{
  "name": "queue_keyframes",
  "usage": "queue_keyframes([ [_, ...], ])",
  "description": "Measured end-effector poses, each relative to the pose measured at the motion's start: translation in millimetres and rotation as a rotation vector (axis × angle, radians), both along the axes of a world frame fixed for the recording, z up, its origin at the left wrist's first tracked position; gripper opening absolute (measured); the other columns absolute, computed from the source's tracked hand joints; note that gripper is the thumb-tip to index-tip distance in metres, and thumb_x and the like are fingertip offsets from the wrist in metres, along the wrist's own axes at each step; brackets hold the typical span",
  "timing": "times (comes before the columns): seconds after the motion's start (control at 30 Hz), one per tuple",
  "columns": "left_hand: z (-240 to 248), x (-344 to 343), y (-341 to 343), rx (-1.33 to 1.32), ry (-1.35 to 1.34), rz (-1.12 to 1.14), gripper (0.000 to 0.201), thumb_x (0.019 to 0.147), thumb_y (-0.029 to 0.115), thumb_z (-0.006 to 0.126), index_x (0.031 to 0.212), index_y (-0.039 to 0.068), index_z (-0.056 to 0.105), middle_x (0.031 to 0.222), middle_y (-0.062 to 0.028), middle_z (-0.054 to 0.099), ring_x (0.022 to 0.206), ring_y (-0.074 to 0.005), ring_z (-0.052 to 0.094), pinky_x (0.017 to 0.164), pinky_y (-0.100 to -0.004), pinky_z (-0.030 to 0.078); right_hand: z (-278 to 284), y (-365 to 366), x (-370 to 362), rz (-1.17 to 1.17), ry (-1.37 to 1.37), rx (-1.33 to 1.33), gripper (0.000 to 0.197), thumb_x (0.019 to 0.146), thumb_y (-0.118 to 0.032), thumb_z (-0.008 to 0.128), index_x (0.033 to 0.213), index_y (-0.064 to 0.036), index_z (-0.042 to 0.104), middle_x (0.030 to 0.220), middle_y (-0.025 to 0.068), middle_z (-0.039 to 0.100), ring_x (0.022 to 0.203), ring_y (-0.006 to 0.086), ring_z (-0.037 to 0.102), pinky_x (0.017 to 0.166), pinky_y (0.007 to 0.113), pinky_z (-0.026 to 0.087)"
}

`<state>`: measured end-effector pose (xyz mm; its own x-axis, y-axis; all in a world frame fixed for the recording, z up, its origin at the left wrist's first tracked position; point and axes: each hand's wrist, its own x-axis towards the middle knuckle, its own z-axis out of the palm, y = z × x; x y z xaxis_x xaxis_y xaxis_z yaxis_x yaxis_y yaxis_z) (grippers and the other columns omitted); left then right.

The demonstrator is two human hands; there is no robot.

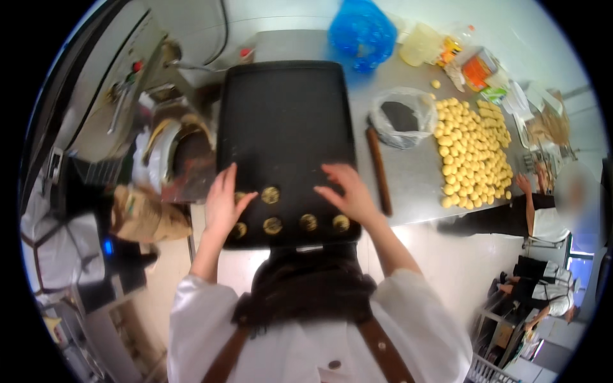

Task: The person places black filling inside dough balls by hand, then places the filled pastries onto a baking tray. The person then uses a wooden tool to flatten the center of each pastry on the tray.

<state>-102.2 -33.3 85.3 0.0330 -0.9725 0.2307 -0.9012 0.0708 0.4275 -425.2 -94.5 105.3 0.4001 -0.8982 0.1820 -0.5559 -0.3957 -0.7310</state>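
- Dark baking tray (285, 115): lies on the steel desk (412, 185), towards its left end; the tray's near edge appears to reach past the desk's near edge.
- Patterned round dough pieces (272, 225): six noted on the tray, four in a row along its near edge, two in a second row behind, at the left.
- Left grip (223, 202): bare hand at the tray's left edge, thumb spread from the fingers, next to a partly hidden piece; contact with that piece cannot be confirmed.
- Right grip (348, 193): bare hand over the tray's right side, fingers spread, nothing seen held.
- Progress, as judged: early. The first row looks laid and the second only begun; pieces are confined to the near part of the tray.
- Outstanding, as judged: the many yellow dough balls (469, 156) gathered towards the desk's right edge look unused.
- Also present: brown rolling pin (378, 169) just right of the tray; clear plastic bag (418, 131) with dark contents behind it.
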Motion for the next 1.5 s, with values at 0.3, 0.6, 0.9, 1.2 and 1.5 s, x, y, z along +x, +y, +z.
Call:
queue_keyframes([
  [0.3,25,-235,-44,-0.118,0.29,-0.032,0.037,0.087,0.015,0.076,0.12,0.001,0.065,0.102,-0.0134,0.07,0.087,-0.0274,0.067,0.082,-0.038,0.053,-54,-125,-321,-0.484,0.263,-0.317,0.023,0.091,-0.018,0.072,0.109,-0.0034,0.07,0.09,0.0102,0.07,0.083,0.0248,0.064,0.077,0.036,0.052],
  [0.6,61,-399,-63,0.051,0.238,-0.183,0.024,0.088,0.014,0.074,0.11,0.007,0.071,0.1,-0.0133,0.071,0.094,-0.0334,0.067,0.082,-0.0419,0.054,-101,-274,-394,-0.097,0.546,-0.355,0.038,0.087,-0.024,0.07,0.121,-0.0088,0.067,0.124,0.0113,0.065,0.119,0.029,0.056,0.113,0.048,0.03],
  [0.9,75,-483,-210,0.058,0.421,-0.417,0.013,0.091,0.012,0.069,0.102,0.005,0.072,0.097,-0.0139,0.071,0.086,-0.0325,0.069,0.074,-0.0383,0.054,-66,-303,-429,-0.341,-0.648,0.196,0.028,0.096,-0.018,0.066,0.121,-0.0052,0.068,0.107,0.0036,0.069,0.092,0.0157,0.065,0.089,0.035,0.052],
  [1.2,-41,-578,-483,0.248,-0.219,-0.254,0.045,0.082,0.026,0.076,0.12,0.004,0.065,0.113,-0.0191,0.067,0.107,-0.0375,0.064,0.092,-0.0458,0.053,-4,-167,-543,-0.768,-0.783,0.616,0.037,0.104,-0.029,0.055,0.131,-0.0052,0.064,0.124,0.0059,0.065,0.103,0.0136,0.063,0.082,0.027,0.055],
  [1.5,-30,-568,-475,0.229,0.017,-0.211,0.055,0.078,0.027,0.083,0.122,0.003,0.06,0.118,-0.0201,0.066,0.103,-0.0336,0.067,0.086,-0.043,0.056,-19,-89,-518,-0.706,-0.813,0.464,0.027,0.097,-0.013,0.061,0.123,-0.004,0.063,0.117,0.0102,0.065,0.101,0.0209,0.064,0.077,0.033,0.056],
])
